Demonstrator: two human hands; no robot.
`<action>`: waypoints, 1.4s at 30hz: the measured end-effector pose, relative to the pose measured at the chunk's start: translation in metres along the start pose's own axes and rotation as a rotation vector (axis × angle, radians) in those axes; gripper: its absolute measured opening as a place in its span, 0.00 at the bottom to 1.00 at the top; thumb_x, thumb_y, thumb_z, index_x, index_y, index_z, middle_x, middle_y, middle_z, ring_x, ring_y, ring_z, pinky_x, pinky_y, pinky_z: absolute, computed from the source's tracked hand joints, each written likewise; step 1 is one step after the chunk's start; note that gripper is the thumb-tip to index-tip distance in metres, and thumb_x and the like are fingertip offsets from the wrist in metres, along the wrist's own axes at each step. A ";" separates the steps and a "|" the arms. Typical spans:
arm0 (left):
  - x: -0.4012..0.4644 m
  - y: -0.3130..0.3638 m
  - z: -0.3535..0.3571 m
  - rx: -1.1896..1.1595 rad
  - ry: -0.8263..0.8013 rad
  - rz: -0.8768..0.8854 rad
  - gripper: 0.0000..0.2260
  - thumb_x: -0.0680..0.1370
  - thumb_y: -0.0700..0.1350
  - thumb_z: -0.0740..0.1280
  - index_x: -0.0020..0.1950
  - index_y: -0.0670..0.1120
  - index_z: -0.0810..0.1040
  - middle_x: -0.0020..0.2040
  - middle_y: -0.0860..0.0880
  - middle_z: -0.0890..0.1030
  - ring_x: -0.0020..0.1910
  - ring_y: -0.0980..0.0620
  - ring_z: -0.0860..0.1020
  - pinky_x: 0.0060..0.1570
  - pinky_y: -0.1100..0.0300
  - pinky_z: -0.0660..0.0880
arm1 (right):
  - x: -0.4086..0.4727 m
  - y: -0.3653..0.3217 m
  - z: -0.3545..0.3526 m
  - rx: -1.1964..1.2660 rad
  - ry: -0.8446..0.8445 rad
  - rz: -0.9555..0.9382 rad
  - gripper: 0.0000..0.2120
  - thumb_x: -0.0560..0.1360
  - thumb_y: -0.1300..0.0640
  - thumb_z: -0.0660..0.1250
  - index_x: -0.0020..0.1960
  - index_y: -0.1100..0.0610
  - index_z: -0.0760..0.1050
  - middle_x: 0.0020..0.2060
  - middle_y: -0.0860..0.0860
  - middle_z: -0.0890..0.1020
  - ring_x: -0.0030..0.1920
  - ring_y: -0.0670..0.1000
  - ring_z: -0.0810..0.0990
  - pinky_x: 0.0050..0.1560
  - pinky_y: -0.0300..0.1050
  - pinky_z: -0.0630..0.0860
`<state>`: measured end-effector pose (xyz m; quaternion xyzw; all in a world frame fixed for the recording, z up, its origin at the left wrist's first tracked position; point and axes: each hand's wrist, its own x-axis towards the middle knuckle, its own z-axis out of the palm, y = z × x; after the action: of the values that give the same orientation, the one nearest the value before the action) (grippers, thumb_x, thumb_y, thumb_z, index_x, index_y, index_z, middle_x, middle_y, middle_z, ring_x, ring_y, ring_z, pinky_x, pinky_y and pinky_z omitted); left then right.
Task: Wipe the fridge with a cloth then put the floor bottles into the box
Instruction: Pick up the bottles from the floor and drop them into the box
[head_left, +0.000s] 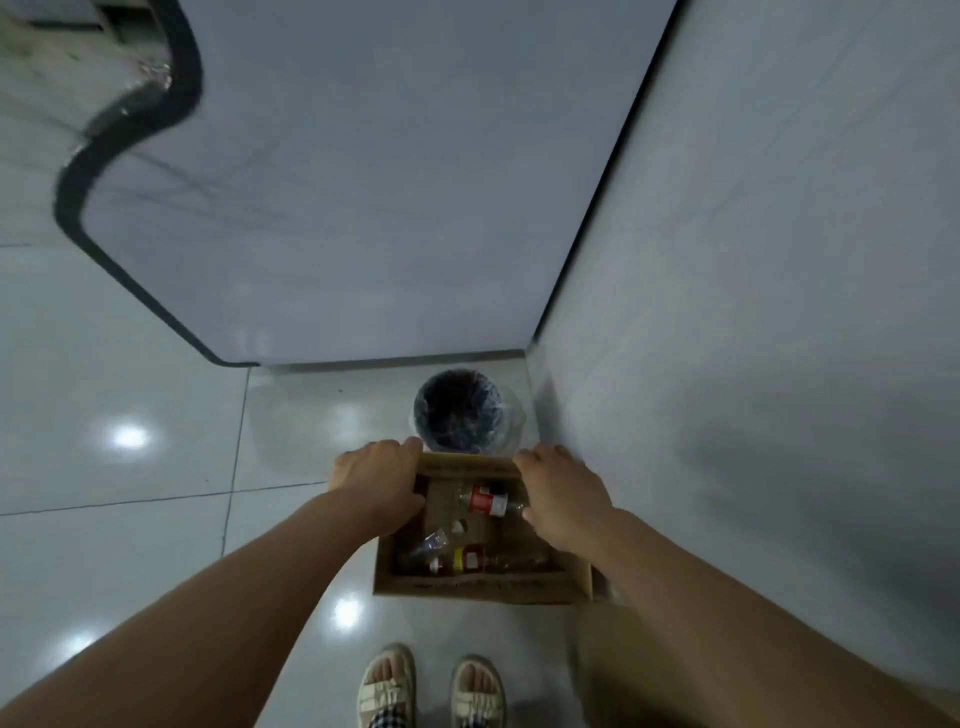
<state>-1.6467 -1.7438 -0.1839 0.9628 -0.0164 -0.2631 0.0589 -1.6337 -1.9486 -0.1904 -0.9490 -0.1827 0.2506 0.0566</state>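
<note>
Open brown cardboard box (480, 584) on glossy grey tiled floor (130, 467), near white fridge front (363, 182). Left hand (376, 478) grips box's far-left corner, right hand (563, 493) grips far-right corner. Clear plastic bottles with red labels (485, 500) lie inside. Black-lined round bin (460, 410) just beyond box.

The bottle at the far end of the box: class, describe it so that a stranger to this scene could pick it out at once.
Start at the white fridge, then drop to the cardboard box on the floor, gripped by the left hand and right hand. That bottle lies on its side between the hands. Unlike the bottles nearer the feet, it wears a red and white label.
</note>
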 end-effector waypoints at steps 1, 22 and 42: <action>-0.013 -0.001 -0.012 -0.008 0.006 -0.009 0.20 0.75 0.53 0.65 0.65 0.51 0.66 0.57 0.50 0.77 0.54 0.51 0.75 0.45 0.59 0.68 | -0.009 -0.007 -0.015 -0.015 0.006 -0.009 0.22 0.75 0.56 0.68 0.66 0.55 0.66 0.60 0.54 0.73 0.59 0.54 0.72 0.55 0.48 0.73; -0.253 -0.094 -0.182 0.041 0.267 -0.355 0.22 0.76 0.53 0.65 0.67 0.48 0.65 0.61 0.46 0.75 0.59 0.45 0.75 0.54 0.53 0.71 | -0.107 -0.187 -0.214 -0.244 0.115 -0.357 0.19 0.77 0.62 0.61 0.67 0.57 0.64 0.63 0.55 0.68 0.63 0.56 0.67 0.59 0.49 0.70; -0.453 -0.383 -0.230 0.012 0.529 -0.528 0.20 0.76 0.54 0.65 0.65 0.48 0.67 0.55 0.48 0.77 0.54 0.46 0.76 0.45 0.57 0.68 | -0.118 -0.538 -0.261 -0.292 0.286 -0.518 0.25 0.77 0.52 0.64 0.71 0.57 0.61 0.65 0.56 0.66 0.65 0.56 0.68 0.61 0.52 0.71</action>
<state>-1.9190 -1.3113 0.1948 0.9689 0.2470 -0.0112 -0.0143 -1.7709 -1.4987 0.1969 -0.8946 -0.4424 0.0630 0.0068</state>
